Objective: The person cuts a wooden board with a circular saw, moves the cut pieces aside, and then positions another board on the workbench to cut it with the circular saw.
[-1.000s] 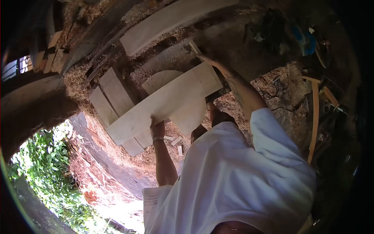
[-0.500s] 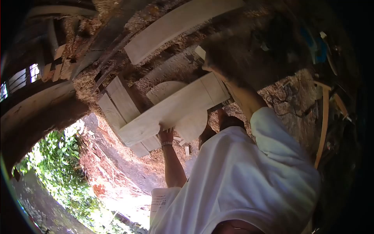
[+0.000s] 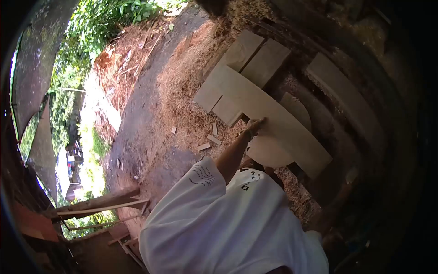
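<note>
A long pale wooden plank (image 3: pixel 278 121) lies slanted across other boards on ground covered in sawdust. My left hand (image 3: pixel 254 124), with a band at the wrist, grips the plank's near edge about halfway along. My right arm reaches into deep shadow at the right. My right hand (image 3: pixel 346 185) is dim beside the plank's lower right end, next to a small pale piece of wood (image 3: pixel 351 174). Whether it holds anything is hidden by the dark. My white shirt (image 3: pixel 228 223) fills the lower middle of the view.
Two short boards (image 3: pixel 258 55) lie under the plank's far end, and a rounded offcut (image 3: pixel 269 153) lies under its near edge. Another long board (image 3: pixel 349 98) lies at the right. Small wood scraps (image 3: pixel 212 137) dot the sawdust. A dirt path (image 3: pixel 146 105), greenery and a timber frame (image 3: pixel 100 205) are to the left.
The view has swung round sharply, so the plank now slants down to the right. My left hand stays on the plank's edge. My right arm has gone into shadow.
</note>
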`<state>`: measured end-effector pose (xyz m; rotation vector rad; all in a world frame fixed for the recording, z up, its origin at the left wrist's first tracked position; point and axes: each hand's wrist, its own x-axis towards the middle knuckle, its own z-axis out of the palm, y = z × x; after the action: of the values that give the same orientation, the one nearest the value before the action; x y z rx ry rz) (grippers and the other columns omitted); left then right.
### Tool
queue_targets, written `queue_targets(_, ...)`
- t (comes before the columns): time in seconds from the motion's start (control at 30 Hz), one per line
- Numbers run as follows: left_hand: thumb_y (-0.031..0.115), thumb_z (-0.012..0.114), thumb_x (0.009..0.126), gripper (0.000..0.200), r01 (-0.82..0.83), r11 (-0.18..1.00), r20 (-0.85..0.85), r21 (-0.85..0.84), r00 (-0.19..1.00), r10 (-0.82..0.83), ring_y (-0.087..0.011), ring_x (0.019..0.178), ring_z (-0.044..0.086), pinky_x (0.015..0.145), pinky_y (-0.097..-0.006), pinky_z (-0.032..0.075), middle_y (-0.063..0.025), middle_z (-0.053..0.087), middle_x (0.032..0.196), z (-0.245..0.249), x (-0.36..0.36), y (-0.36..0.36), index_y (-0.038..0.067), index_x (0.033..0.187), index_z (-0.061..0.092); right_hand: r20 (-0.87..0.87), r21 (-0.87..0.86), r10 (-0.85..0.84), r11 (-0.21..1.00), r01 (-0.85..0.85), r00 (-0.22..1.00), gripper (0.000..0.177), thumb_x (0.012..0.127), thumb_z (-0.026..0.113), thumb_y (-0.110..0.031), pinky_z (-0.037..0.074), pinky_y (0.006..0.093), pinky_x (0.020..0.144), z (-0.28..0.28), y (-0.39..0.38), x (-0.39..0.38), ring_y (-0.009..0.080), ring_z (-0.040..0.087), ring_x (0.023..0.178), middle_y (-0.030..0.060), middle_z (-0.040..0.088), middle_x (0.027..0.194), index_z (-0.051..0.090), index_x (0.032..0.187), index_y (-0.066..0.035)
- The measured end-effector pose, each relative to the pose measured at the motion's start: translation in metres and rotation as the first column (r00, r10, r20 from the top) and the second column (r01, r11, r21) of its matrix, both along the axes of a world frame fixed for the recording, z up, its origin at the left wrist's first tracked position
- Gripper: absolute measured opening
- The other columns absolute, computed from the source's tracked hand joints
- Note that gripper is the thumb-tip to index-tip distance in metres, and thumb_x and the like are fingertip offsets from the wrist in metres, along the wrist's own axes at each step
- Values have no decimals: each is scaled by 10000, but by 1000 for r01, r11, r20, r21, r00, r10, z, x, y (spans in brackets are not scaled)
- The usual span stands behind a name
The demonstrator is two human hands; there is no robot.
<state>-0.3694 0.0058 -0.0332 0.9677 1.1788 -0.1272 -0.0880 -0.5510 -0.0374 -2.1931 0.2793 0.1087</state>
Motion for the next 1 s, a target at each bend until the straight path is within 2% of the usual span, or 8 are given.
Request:
queue_targets(0.13, 544, 704, 860, 525, -152, 980, 181, 128, 975, 127, -185, 680, 670, 613, -338, 574, -57, 699, 830, 5, 8, -11, 28, 951, 731, 34, 768, 207, 620, -158, 978, 625, 933, 629, -330, 491, 453, 968, -9, 95, 56, 313, 558, 1203, 161, 516, 1363, 411, 1425, -13)
queue_targets(0.17, 528, 708, 860, 518, -154, 982, 230, 112, 965, 125, -176, 686, 655, 599, -335, 549, -57, 698, 838, 4, 7, -11, 18, 952, 728, -348, 790, 173, 583, 189, 921, 671, 944, 616, -397, 474, 446, 1000, 70, 205, 48, 324, 562, 1203, 172, 507, 1384, 390, 1453, -23)
queue_targets(0.27, 517, 725, 852, 515, 6, 962, 40, 272, 999, -17, -165, 660, 627, 568, -301, 504, -57, 686, 802, 42, 3, -6, 10, 940, 729, -161, 672, 674, 610, -421, 721, 852, 955, 604, -435, 423, 442, 1067, 265, 441, -62, 358, 487, 1302, 206, 438, 1455, 135, 1566, -70)
queue_targets(0.4, 450, 681, 915, 448, 399, 876, 9, 270, 909, -417, -86, 811, 600, 653, -259, 472, -10, 653, 972, 22, -26, 24, 77, 1160, 643, 260, 224, 817, 468, -855, 515, 612, 940, 640, -401, 447, 403, 1050, 278, 520, -121, 327, 560, 1249, 238, 564, 1346, 500, 1385, -6)
queue_targets(0.43, 381, 666, 941, 421, 316, 935, 251, 163, 903, -349, -74, 875, 592, 698, -259, 478, -18, 647, 1047, 26, -43, 25, 73, 1225, 616, 397, 38, 773, 524, -851, 494, 518, 915, 658, -344, 493, 454, 951, 262, 512, -128, 383, 614, 1127, 252, 600, 1266, 547, 1294, -8)
queue_targets(0.6, 184, 707, 889, 444, 583, 761, -64, 284, 804, -592, -159, 861, 671, 721, -291, 542, -121, 709, 1009, 27, -139, 54, 6, 1274, 576, 296, -174, 437, 899, -402, 849, 267, 930, 639, -326, 517, 471, 698, 180, 337, -101, 379, 655, 790, 165, 639, 813, 623, 890, -63)
queue_targets(0.67, 103, 741, 839, 461, 661, 720, -143, 210, 749, -647, -179, 743, 681, 649, -293, 557, -145, 706, 904, 26, -184, 63, -1, 1256, 577, -70, -435, 261, 861, -265, 963, 307, 942, 614, -355, 512, 454, 680, 162, 231, -76, 363, 664, 778, 170, 649, 795, 642, 835, -69)
queue_targets(1.0, 260, 545, 977, 300, 912, 388, -328, 129, 409, -852, -190, 657, 697, 571, -309, 541, -120, 715, 734, 115, -91, 8, 5, 1076, 669, -476, -876, 350, -105, -471, 807, 205, 901, 600, -238, 493, 524, 793, 30, -154, -65, 348, 647, 913, 125, 676, 946, 695, 935, -60)
